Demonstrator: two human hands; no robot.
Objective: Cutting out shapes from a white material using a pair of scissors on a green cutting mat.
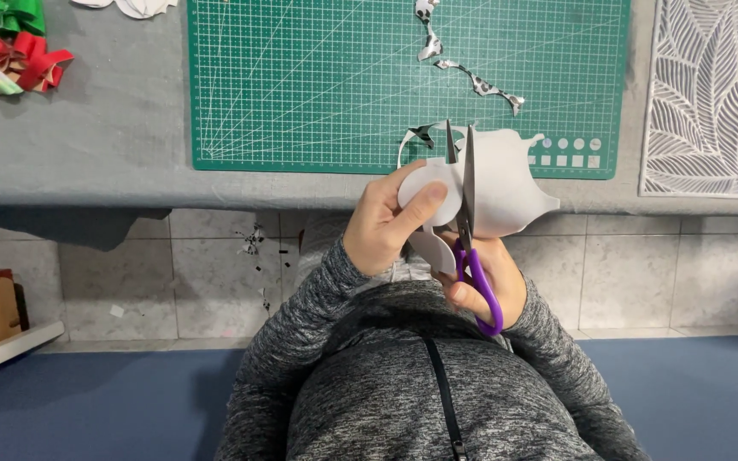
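Observation:
My left hand (386,220) pinches a white cut-out sheet (506,183) with curved lobes, thumb on top, just in front of the table edge. My right hand (484,282) grips purple-handled scissors (469,218), blades pointing away from me and slightly parted across the sheet's middle. A thin black-and-white patterned trimming (422,134) curls off the sheet's far edge. Both arms wear grey knit sleeves.
A green gridded cutting mat (318,85) lies on the grey table, with patterned offcut strips (478,83) on it. Red and green bows (10,43) sit far left. A white leaf-pattern mat (711,94) lies at right. Small scraps (254,243) dot the tiled floor below.

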